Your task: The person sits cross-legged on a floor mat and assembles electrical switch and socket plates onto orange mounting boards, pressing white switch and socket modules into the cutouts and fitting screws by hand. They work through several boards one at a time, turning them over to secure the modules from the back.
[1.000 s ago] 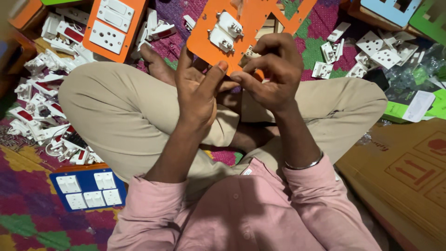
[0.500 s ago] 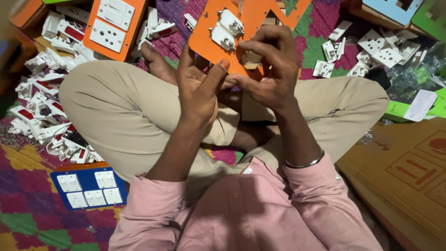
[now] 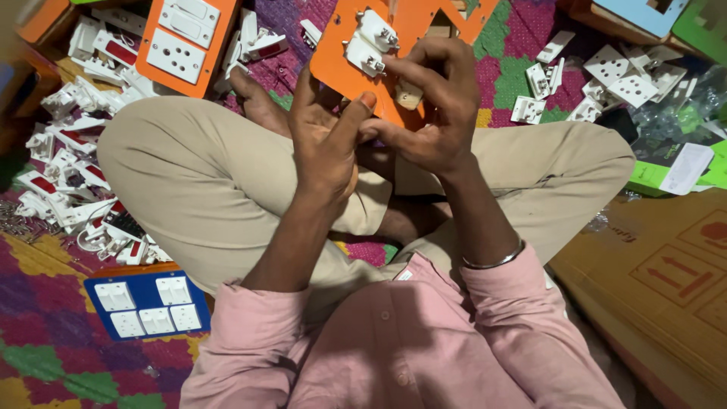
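Observation:
I sit cross-legged and hold an orange switch plate (image 3: pixel 413 34) up over my lap, its back side toward me. Two white switch modules (image 3: pixel 369 43) sit in its cut-outs at the upper left. My left hand (image 3: pixel 327 140) grips the plate's lower left edge, thumb on its face. My right hand (image 3: pixel 433 102) holds the plate's lower middle, fingers curled over a small white module (image 3: pixel 409 94) pressed against the plate.
A heap of white switch modules (image 3: pixel 68 182) lies at my left knee. A blue plate with switches (image 3: pixel 148 305) rests at lower left, an orange finished plate (image 3: pixel 185 42) at upper left. More white sockets (image 3: pixel 606 79) lie at upper right. Cardboard (image 3: pixel 666 273) covers the right.
My right hand's fingers have shifted up over the plate, now curled on the small white module. The plate has tilted slightly; my left hand stays in place.

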`<state>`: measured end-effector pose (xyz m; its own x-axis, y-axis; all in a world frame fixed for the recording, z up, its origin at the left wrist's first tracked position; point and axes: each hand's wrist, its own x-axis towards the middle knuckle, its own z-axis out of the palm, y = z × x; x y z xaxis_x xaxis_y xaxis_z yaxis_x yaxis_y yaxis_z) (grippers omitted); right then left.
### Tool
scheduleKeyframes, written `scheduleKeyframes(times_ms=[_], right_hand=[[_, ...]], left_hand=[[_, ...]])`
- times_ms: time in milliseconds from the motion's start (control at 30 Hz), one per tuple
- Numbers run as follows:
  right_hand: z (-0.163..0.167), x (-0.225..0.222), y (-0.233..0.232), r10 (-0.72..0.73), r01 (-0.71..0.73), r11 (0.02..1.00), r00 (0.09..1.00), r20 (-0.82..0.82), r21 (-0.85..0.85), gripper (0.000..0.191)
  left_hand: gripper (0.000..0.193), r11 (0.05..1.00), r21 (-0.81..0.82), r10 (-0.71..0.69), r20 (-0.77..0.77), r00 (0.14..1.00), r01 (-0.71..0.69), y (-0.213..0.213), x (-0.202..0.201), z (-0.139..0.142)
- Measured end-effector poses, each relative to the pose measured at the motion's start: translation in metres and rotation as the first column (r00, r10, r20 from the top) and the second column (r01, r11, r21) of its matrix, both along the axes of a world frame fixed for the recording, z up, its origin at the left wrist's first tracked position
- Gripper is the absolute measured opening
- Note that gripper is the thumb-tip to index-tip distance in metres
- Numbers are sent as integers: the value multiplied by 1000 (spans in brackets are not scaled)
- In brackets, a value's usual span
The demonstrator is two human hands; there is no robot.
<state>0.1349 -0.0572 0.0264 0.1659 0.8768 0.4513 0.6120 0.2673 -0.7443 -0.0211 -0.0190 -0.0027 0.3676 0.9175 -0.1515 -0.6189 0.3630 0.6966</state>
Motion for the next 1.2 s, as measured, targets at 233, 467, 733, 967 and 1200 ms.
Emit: scheduleKeyframes(times_ms=[233,467,733,967,1200], right_hand=[[-1,1,0,-16,15,1000,994,-109,-13,51],[-19,18,-8,-18,19,999,1000,-24,47,33],[-73,85,-16,-8,177,815,956,294,-552,13],[-85,65,7,49,208,889,842,537,-408,9],[-92,65,8,34,192,924,820,571,-331,13]], left_hand=[[53,995,-97,3,-30,1000,-6,0,0,-3],[61,983,-180,31,-60,998,-41,12,-7,-1],[69,934,-225,247,-158,956,-278,46,-40,18],[65,953,-187,226,-87,970,-239,40,-43,23],[55,984,-150,87,-59,994,-95,32,-37,18]])
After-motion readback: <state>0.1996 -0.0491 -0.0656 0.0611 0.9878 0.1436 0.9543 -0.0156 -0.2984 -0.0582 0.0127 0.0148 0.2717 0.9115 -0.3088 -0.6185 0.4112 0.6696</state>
